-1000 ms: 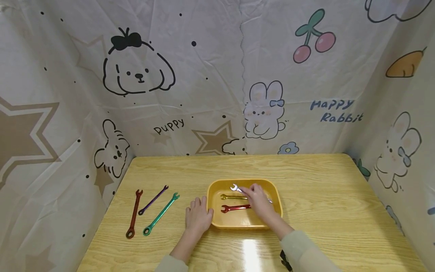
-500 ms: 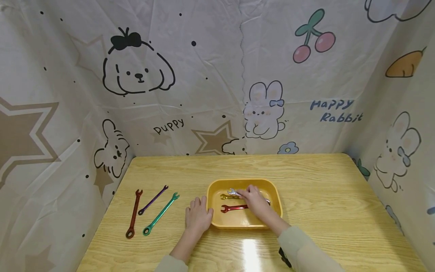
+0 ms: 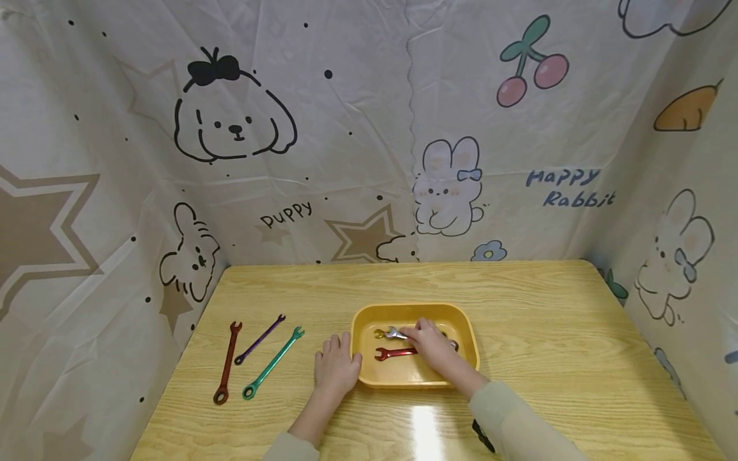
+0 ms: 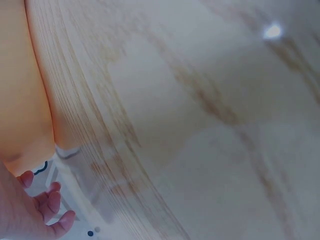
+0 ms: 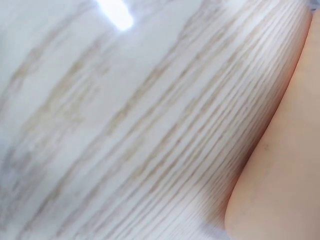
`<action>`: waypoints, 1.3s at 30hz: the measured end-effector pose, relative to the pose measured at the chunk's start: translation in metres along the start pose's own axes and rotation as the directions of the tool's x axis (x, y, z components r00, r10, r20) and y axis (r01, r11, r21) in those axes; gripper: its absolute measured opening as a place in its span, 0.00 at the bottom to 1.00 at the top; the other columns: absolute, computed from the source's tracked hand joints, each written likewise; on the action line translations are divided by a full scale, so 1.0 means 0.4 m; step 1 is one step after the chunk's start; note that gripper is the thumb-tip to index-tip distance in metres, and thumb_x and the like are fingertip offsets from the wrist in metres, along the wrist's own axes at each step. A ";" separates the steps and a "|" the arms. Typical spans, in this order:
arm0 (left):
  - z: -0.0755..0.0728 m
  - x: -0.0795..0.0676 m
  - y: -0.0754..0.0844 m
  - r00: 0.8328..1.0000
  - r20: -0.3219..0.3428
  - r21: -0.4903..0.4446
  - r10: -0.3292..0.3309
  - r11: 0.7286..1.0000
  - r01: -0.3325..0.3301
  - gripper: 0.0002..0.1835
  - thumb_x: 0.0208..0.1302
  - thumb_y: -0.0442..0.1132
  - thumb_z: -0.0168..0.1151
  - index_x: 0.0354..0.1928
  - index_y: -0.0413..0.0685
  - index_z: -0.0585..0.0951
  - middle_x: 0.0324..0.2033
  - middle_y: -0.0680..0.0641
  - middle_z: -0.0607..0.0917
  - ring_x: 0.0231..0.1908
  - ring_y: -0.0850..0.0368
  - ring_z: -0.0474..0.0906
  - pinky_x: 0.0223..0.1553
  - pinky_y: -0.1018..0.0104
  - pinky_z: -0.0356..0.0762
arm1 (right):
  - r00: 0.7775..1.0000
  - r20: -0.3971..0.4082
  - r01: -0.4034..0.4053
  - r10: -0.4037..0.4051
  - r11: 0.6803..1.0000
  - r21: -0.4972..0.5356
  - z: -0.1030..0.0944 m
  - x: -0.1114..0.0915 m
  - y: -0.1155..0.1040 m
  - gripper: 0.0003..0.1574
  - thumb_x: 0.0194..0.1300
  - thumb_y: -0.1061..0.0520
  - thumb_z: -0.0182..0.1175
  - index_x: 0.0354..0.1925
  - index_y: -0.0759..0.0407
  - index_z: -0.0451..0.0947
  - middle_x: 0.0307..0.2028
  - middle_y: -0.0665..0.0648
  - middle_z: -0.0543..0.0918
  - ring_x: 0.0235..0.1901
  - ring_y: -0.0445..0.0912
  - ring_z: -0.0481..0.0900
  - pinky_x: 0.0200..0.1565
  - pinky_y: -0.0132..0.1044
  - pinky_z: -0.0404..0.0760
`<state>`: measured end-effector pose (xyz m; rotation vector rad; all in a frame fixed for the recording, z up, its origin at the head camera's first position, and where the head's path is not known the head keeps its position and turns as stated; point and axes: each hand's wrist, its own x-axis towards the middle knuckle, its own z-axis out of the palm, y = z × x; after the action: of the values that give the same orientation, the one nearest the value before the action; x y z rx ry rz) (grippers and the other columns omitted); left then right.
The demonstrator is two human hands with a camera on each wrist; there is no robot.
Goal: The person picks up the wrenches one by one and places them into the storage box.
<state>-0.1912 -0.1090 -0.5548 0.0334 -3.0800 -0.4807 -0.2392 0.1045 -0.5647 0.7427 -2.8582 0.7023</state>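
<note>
In the head view, a yellow tray [image 3: 415, 383] stands on the table. My right hand [image 3: 434, 344] reaches into it, thumb and fingers pinching a silver combination wrench [image 3: 396, 333] low over the tray floor. The silver wrench overlaps a gold wrench [image 3: 378, 333]; a red wrench [image 3: 394, 353] lies just in front. My hand hides the middle of all three. My left hand [image 3: 336, 363] rests at the tray's left side with fingers extended and thumb at the rim. In the left wrist view, that left hand [image 4: 32, 207] shows loosely bent fingertips near the tray wall [image 4: 22, 80].
Left of the tray lie a dark red wrench [image 3: 229, 362], a thin purple wrench [image 3: 259, 340] and a green wrench [image 3: 273, 363], all apart. A printed curtain [image 3: 357, 128] encloses the table's back and sides. Bare wood table [image 3: 548, 326] extends to the right.
My right hand has lowered the silver wrench into the tray and drawn it slightly nearer, from behind the gold wrench to over it. The left hand has stayed put.
</note>
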 end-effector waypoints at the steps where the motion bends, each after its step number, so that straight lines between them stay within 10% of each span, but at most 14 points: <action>1: 0.000 0.000 0.000 1.000 0.001 0.000 0.000 1.000 0.000 0.20 0.60 0.47 0.50 0.50 0.45 0.68 0.38 0.43 0.70 0.40 0.47 0.65 0.39 0.51 0.63 | 1.000 0.005 0.000 0.000 1.000 -0.004 0.001 0.000 0.000 0.14 0.58 0.56 0.60 0.44 0.52 0.82 0.27 0.52 0.68 0.27 0.43 0.63 0.25 0.31 0.63; 39: -0.001 -0.001 -0.001 1.000 0.003 -0.014 0.003 1.000 -0.003 0.22 0.60 0.47 0.50 0.53 0.44 0.68 0.42 0.42 0.71 0.41 0.47 0.65 0.40 0.50 0.64 | 0.999 0.002 0.041 -0.041 0.999 -0.027 0.004 0.000 0.000 0.14 0.55 0.58 0.64 0.42 0.53 0.83 0.25 0.53 0.72 0.24 0.43 0.66 0.22 0.33 0.66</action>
<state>-0.1909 -0.1093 -0.5546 0.0282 -3.0785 -0.5032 -0.2391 0.1038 -0.5661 0.7960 -2.8396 0.6566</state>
